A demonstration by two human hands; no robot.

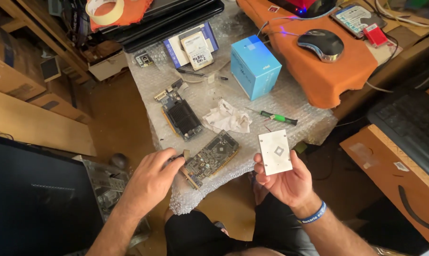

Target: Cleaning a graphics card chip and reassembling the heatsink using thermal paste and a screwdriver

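While the left hand (pixel 150 182) pinches the bare circuit board (pixel 209 159) at its bracket end, steadying it on the bubble wrap (pixel 233 90), the right hand (pixel 285 180) grips a square white plate (pixel 275 151), held face-up just beside

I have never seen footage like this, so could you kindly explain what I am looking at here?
There is no machine: one camera on a person's head looks down at their bare hands. The right hand holds a flat white square plate in its grip. The left hand touches the end of a bare circuit card, which lies on bubble wrap. Also there: a second card with a black heatsink, crumpled paper, a green-handled screwdriver and a blue box. A computer mouse sits on orange cloth.
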